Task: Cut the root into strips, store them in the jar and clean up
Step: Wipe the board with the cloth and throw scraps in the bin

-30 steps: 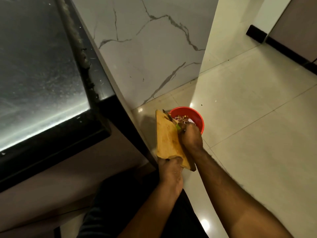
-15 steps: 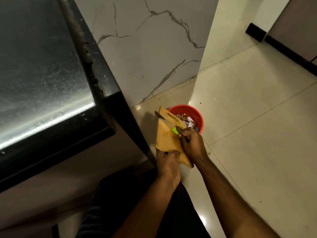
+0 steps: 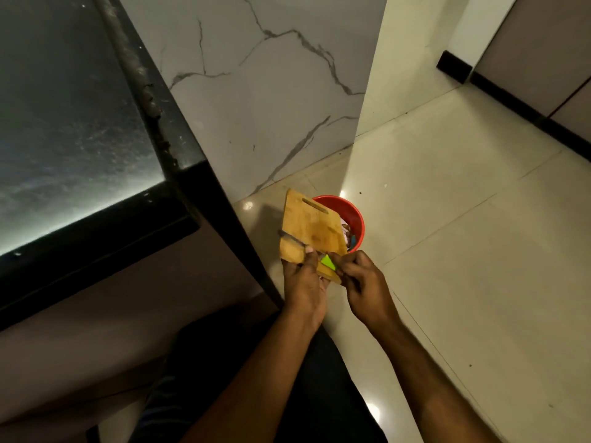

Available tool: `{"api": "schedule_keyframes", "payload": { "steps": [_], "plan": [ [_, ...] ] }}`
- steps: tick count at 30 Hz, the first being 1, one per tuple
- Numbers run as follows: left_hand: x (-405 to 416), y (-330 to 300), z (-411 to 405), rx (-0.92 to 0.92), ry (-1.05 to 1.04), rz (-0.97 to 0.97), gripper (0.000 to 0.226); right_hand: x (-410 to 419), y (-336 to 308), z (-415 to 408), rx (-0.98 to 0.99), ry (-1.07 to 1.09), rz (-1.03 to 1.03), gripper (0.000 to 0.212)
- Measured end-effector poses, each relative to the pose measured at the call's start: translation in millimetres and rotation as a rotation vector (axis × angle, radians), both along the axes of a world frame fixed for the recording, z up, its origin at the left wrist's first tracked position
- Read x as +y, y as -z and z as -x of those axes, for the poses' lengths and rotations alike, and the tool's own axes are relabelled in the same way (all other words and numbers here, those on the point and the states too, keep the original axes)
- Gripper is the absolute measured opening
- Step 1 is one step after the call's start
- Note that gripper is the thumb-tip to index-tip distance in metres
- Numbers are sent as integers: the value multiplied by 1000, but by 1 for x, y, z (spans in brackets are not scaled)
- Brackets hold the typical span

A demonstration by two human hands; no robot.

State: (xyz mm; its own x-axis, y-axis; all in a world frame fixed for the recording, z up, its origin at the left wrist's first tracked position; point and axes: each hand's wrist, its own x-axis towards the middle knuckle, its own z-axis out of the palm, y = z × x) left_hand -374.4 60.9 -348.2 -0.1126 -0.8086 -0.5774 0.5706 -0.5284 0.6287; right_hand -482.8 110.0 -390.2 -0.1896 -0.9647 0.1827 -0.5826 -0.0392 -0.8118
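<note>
The wooden cutting board hangs tilted over the red bin, gripped at its near edge by the left hand. Just right of that grip, the right hand clasps the green-handled knife, its blade lying across the board. Best to scrape away from the holding fingers, toward the bin.

The scene is dim and warm-toned. Small bright glare spots lie on the glossy floor tiles, one beside the red bin. The black countertop reflects pale light along its near edge. Straight lines bend toward the frame edges. The knife blade looks blurred.
</note>
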Motion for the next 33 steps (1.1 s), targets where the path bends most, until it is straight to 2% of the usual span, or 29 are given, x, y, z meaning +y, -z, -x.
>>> {"api": "schedule_keyframes", "payload": {
  "steps": [5, 10, 12, 13, 14, 16, 19, 22, 25, 27, 29, 30, 33],
  "plan": [
    [5, 4, -1, 11, 10, 2, 43, 0, 2, 13, -11, 154, -101, 29],
    [-1, 7, -17, 10, -19, 32, 39, -16, 24, 26, 177, 371, -378, 24],
    [-4, 8, -20, -24, -12, 12, 34, -19, 21, 20, 310, 448, -398, 26],
    [-5, 9, -21, -26, -7, 5, 33, -19, 17, 16, 291, 478, -365, 28],
    [-5, 11, -22, -17, -9, -6, 32, -19, 11, 12, 225, 475, -307, 29],
    [-6, 12, -23, 22, -21, -24, 34, -15, 5, 7, 82, 320, -135, 24],
    [-7, 14, -25, 54, 4, 23, 45, -2, 7, 3, 87, 70, -23, 29],
    [-7, 12, -26, 53, 20, 32, 48, 10, 15, 6, 134, 124, -51, 36],
    [-6, 9, -30, 61, 37, 32, 45, 8, 22, 17, 147, 285, -213, 25],
    [-3, 5, -31, 76, 33, 17, 45, 3, 22, 20, 254, 435, -321, 28],
    [-1, 1, -30, 76, 16, -14, 47, 2, 15, 21, 325, 514, -297, 33],
    [-2, -1, -28, 64, 7, -23, 47, 3, 9, 19, 278, 490, -243, 33],
    [-6, -4, -27, 50, -15, -41, 48, 12, -2, 15, 158, 162, -20, 29]
  ]
}}
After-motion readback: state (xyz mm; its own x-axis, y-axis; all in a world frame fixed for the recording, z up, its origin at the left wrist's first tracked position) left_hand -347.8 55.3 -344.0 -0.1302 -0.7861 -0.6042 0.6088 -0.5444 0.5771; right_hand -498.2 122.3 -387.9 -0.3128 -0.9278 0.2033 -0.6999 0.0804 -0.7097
